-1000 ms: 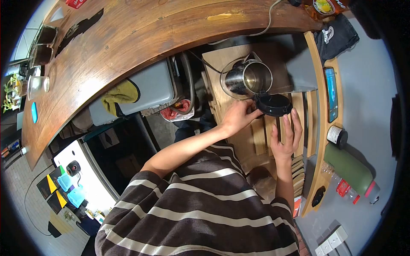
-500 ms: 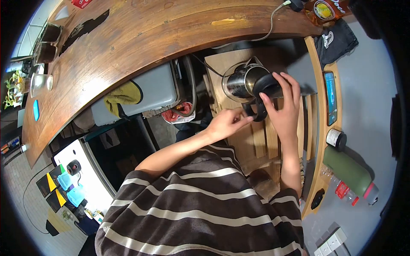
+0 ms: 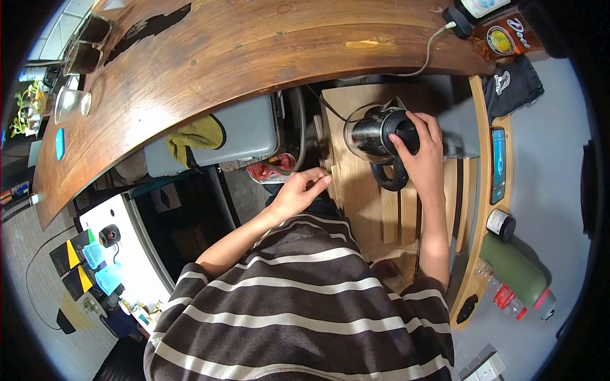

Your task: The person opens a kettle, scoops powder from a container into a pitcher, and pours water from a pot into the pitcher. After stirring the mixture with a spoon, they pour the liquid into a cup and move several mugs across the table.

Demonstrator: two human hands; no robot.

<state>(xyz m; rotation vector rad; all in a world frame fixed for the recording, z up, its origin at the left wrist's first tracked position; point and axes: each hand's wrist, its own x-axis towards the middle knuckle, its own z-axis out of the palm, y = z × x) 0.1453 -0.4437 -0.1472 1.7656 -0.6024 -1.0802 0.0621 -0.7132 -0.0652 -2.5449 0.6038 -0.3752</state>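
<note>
A metal kettle (image 3: pixel 368 134) with a black lid (image 3: pixel 401 130) and a black handle (image 3: pixel 393 178) sits on a wooden surface (image 3: pixel 362 203) below the counter. My right hand (image 3: pixel 424 149) rests on the lid, thumb on one side and fingers on the other. The lid covers the kettle's mouth. My left hand (image 3: pixel 300 195) is away from the kettle, to its lower left, with the thumb stretched out, the other fingers curled and nothing seen in it.
A curved wooden counter (image 3: pixel 254 47) spans the top, with a white cable (image 3: pixel 427 54). Left of the kettle are a grey lid-like surface (image 3: pixel 248 127) with a yellow-green cloth (image 3: pixel 197 141). A ledge at right holds a phone (image 3: pixel 498 166), a black jar (image 3: pixel 501 224) and a green bottle (image 3: pixel 518 267).
The lid, tilted over the open kettle before, now sits on its mouth under my right hand. My left hand has moved from the handle toward the lower left. The view has shifted slightly.
</note>
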